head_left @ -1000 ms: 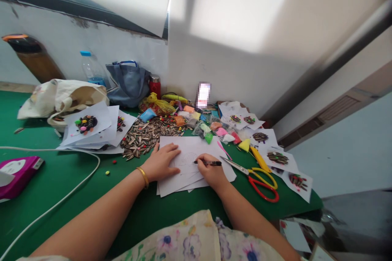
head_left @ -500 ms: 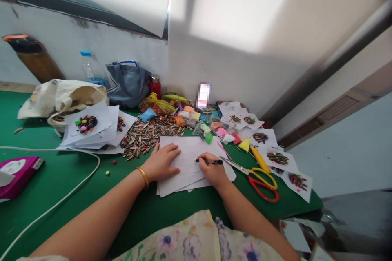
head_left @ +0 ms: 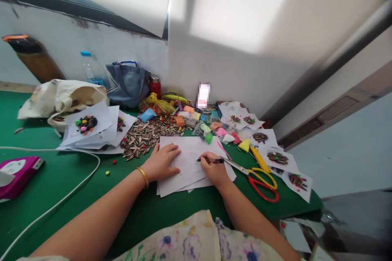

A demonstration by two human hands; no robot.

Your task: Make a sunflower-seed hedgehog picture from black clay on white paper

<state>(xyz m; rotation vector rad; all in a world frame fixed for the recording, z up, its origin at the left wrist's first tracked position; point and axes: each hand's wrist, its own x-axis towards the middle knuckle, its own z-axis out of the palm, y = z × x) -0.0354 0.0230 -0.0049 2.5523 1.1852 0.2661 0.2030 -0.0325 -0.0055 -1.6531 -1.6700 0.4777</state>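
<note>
Item: our right hand [head_left: 214, 170], fingers closed around a black pen [head_left: 211, 160], its tip on a paper stack [head_left: 188, 173]. Item: our left hand [head_left: 161, 162], open, palm down on the same stack, a gold bangle [head_left: 142, 176] at the wrist. Just beside the right hand: scissors [head_left: 260, 183], red and yellow handles. Beyond the stack: sunflower seeds [head_left: 147, 136], loose on a green table [head_left: 171, 212].

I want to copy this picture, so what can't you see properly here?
In the head view:
- The drawing: faint and small, partly covered by the right hand and its black pen.
- The upright card by the wall: blurred.
- The purple packet: cut off by the left edge.
</note>
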